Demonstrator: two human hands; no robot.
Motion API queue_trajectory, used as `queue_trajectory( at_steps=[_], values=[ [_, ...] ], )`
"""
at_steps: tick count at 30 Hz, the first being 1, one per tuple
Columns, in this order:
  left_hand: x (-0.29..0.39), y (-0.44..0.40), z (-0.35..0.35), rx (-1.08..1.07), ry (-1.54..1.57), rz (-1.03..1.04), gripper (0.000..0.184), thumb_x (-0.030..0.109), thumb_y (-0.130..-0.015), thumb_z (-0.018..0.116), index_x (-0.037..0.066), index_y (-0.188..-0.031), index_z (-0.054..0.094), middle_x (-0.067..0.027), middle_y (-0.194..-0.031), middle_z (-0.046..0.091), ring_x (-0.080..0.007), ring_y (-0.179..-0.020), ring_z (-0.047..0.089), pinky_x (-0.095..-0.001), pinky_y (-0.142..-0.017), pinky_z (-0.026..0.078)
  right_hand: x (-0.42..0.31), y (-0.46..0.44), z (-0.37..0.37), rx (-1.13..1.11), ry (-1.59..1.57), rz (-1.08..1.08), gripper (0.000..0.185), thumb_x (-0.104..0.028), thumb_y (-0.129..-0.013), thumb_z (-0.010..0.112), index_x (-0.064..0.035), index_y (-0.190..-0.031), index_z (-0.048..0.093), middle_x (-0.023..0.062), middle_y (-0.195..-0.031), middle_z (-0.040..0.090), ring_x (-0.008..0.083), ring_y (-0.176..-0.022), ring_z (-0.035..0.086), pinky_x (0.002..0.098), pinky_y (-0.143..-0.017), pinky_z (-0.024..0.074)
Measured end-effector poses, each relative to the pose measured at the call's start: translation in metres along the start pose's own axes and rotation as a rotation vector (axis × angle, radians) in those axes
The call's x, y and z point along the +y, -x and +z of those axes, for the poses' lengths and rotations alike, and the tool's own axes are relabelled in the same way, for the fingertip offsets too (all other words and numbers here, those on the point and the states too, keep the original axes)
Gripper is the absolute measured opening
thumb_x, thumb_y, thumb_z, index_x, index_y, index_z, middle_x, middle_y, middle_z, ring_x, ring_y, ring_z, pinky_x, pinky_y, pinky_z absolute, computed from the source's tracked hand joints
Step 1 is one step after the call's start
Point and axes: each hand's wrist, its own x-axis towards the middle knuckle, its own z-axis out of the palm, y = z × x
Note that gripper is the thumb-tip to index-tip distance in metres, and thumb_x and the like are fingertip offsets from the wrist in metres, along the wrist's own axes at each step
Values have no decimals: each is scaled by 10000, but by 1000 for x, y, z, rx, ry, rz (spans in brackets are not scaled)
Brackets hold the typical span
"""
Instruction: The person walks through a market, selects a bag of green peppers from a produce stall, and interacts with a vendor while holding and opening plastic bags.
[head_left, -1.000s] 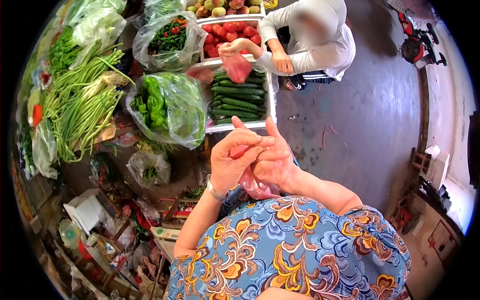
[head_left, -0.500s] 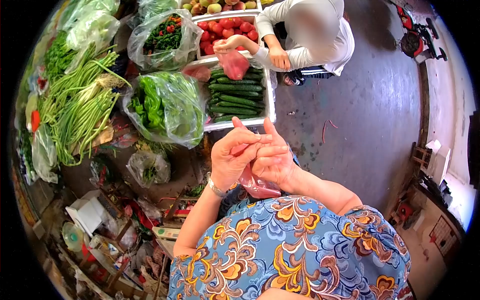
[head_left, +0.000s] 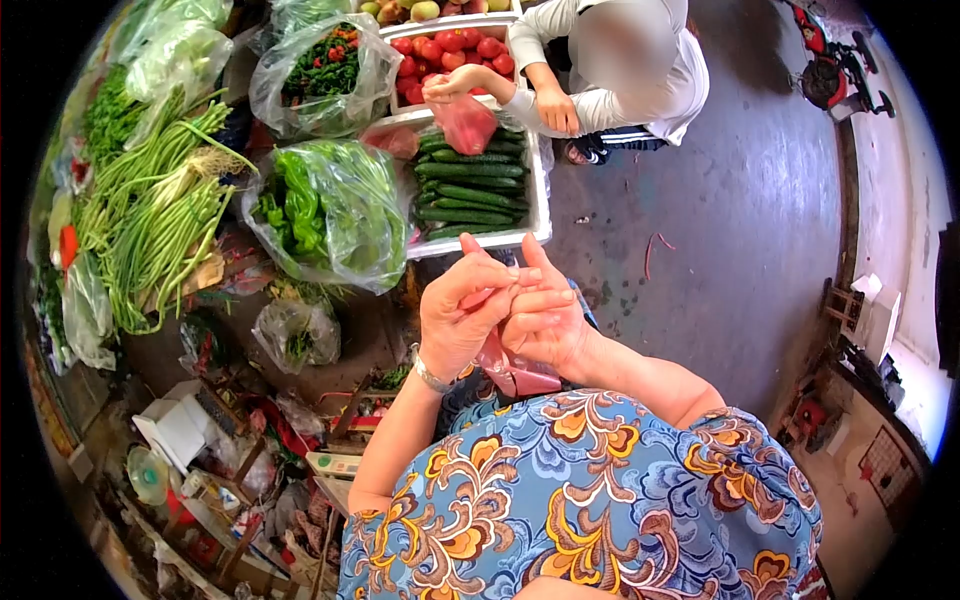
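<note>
My left hand (head_left: 458, 308) and my right hand (head_left: 548, 318) meet in front of my chest, fingertips pinched together. A thin red plastic bag (head_left: 520, 374) hangs between and below them, its top gathered at the fingers. The left hand's fingers close on the bag; the right hand's curled fingers grip it from the other side, index finger stretched upward. Just beyond my hands stands a white box (head_left: 541, 200) of cucumbers (head_left: 470, 188). Exactly what lies between the fingertips is too small to make out.
Another person (head_left: 625, 70) crouches by the boxes, a red bag (head_left: 464, 124) hanging from one hand above the cucumbers. Tomatoes (head_left: 453, 52) are behind. Bagged green peppers (head_left: 300, 210) and long green stalks (head_left: 165, 215) lie left. A small vehicle (head_left: 828, 84) stands far right.
The red bag below my hands has shifted and unfolded a little. The surroundings have slid slightly left and up in view. My hands stay pinched together in nearly the same place.
</note>
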Motion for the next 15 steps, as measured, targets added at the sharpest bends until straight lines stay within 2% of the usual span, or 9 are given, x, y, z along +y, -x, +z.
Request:
queue_trajectory(
  at_steps=[4,6,12,15],
  values=[
    [1,1,-3,-5,-12,12,157,-53,-818,668,8,-961,650,-60,-900,618,-125,-809,566,-228,-742,447,-3,-2,-5,-3,-33,-1,611,-535,-966,457,-216,-1468,320,-58,-635,540,38,-453,497,219,-434,410],
    [6,-1,-3,-29,-62,30,148,-83,-822,651,4,-941,635,-92,-950,619,-181,-901,604,-276,-805,485,-3,-2,-5,-3,-56,0,614,-538,-966,454,-216,-1471,315,-60,-638,541,36,-450,497,217,-432,403],
    [-1,2,-8,-51,-142,33,151,-82,-825,651,5,-947,635,-94,-960,620,-182,-894,605,-279,-808,484,-3,-3,-7,-18,-78,23,645,-570,-956,441,-235,-1485,286,-65,-645,527,45,-449,470,236,-421,385],
    [-3,2,-5,-35,-84,27,160,-93,-831,643,3,-959,639,-95,-966,622,-183,-909,611,-277,-823,488,-1,-2,-1,36,-74,-46,662,-586,-951,431,-243,-1493,267,-64,-646,511,56,-454,452,248,-421,381]
  ],
)
